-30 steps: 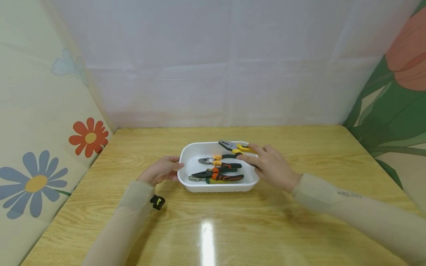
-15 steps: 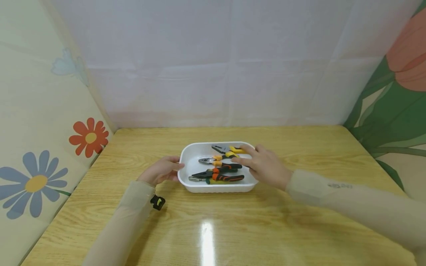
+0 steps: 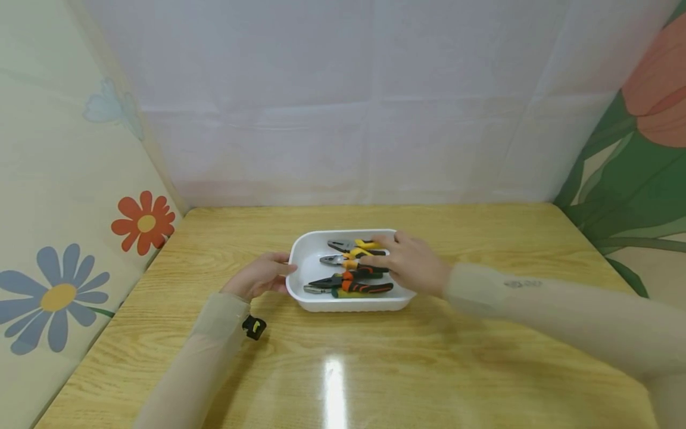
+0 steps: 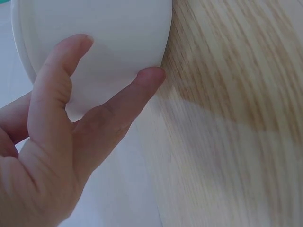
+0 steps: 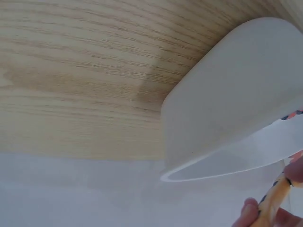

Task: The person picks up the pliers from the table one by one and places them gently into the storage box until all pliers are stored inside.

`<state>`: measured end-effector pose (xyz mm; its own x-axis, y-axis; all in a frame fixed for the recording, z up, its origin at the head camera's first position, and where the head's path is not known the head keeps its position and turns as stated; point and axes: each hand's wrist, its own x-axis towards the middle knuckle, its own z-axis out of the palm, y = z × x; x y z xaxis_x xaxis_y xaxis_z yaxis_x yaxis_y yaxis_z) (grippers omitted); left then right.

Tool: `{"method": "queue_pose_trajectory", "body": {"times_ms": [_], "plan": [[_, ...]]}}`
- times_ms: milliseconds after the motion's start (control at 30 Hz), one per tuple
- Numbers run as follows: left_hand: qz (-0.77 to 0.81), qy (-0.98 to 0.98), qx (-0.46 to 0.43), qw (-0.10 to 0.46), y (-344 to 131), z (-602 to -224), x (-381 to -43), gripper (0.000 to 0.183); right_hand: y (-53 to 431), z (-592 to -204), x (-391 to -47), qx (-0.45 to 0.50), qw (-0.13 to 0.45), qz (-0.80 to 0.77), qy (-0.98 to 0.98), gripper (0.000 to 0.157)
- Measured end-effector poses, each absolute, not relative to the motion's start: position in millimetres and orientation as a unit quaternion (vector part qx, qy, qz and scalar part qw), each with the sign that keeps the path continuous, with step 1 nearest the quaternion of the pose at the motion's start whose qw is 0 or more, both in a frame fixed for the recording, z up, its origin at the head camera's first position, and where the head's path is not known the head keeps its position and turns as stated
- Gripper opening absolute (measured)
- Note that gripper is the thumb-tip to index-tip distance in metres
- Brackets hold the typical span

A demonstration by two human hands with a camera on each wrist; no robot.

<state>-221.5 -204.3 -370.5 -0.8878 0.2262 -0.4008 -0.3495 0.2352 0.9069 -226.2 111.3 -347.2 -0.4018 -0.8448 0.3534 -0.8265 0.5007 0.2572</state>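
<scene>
A white plastic tray (image 3: pixel 351 305) stands on the wooden table, holding several pliers. My left hand (image 3: pixel 259 275) rests against its left end; in the left wrist view the fingers lie spread on the outer wall. My right hand (image 3: pixel 415 265) reaches over the right end and holds the yellow-and-black pliers (image 3: pixel 344 245) by the handles, jaws pointing left at the back of the tray. Fingers pinch a yellow handle (image 5: pixel 272 201) in the right wrist view. Beside them lie orange-and-black pliers (image 3: pixel 333 260), long-nosed pliers with orange-red and black handles (image 3: pixel 370 287), and green-and-yellow-handled pliers (image 3: pixel 343 293) partly beneath.
Bare wood table (image 3: pixel 332 351) surrounds the tray, with a glossy light reflection in front. A pale cloth wall (image 3: pixel 370 119) closes the back. Flower-printed sheets flank both sides. A black strap piece (image 3: pixel 254 326) hangs at the left wrist.
My right hand has moved left and brought the yellow-and-black pliers from above the tray's back right rim down inside, alongside the others. The left hand and the tray have stayed put.
</scene>
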Motion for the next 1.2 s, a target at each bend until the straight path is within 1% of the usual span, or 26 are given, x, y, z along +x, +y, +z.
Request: {"method": "queue_pose_trajectory", "body": {"times_ms": [167,533,733,833,1000,1200], "plan": [[0.613,0.753,-0.043,0.234,-204.1,-370.2,-221.4,0.044,103.6,-344.1,-227.8,0.496,0.199,-0.045,-0.844,0.058],[0.611,0.754,-0.043,0.236,-204.4,-369.7,-221.6,0.045,94.5,-344.5,-236.8,0.500,0.171,-0.055,-0.847,0.056],[0.612,0.753,-0.034,0.239,-205.0,-369.5,-220.5,0.045,92.2,-348.7,-246.7,0.510,0.155,-0.041,-0.845,0.060],[0.613,0.753,-0.030,0.239,-204.9,-368.7,-220.5,0.044,90.4,-350.3,-252.1,0.511,0.137,-0.031,-0.848,0.061],[0.613,0.752,-0.038,0.238,-204.4,-369.8,-221.4,0.043,87.4,-351.2,-260.1,0.510,0.109,-0.041,-0.852,0.058],[0.616,0.750,-0.031,0.240,-204.7,-369.8,-220.8,0.042,85.2,-353.3,-267.7,0.517,0.089,-0.040,-0.850,0.054]]}}
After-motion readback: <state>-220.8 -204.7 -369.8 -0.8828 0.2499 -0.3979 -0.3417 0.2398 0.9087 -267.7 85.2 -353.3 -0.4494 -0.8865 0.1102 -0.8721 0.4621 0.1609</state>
